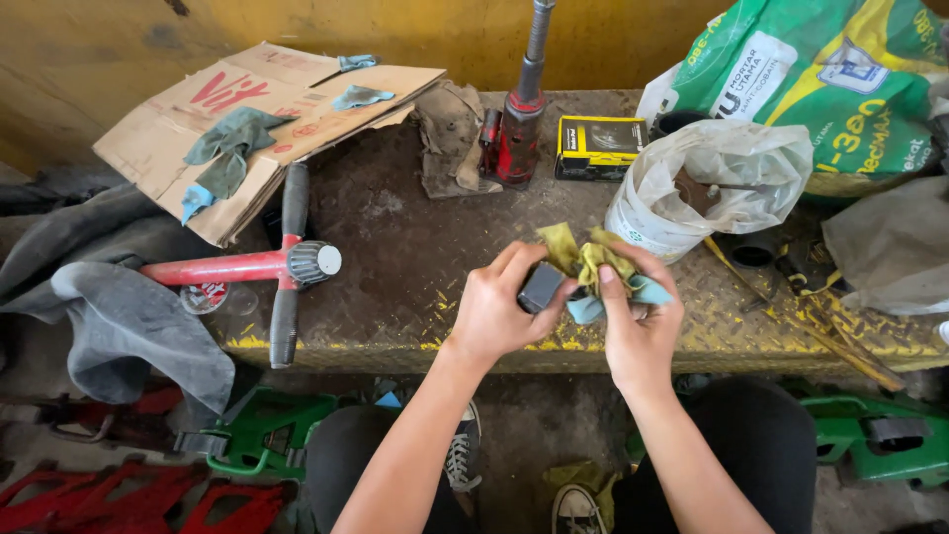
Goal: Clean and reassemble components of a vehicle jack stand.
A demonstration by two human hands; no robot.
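Note:
My left hand (496, 307) grips a small dark grey block-shaped part (541, 287) over the front edge of a worn metal tread-plate bench (395, 237). Pressed against that part is a crumpled yellow and light-blue rag (593, 269), which my right hand (638, 321) holds bunched in its fingers. Both hands meet in the middle of the view, above my knees.
A red T-handle wrench (267, 265) lies at left, beside flattened cardboard (247, 109) with rags. A red bottle jack (519, 129), a yellow-black small box (598, 146) and a white plastic bag (707, 183) stand behind my hands. Green bag at right; green and red stands on the floor.

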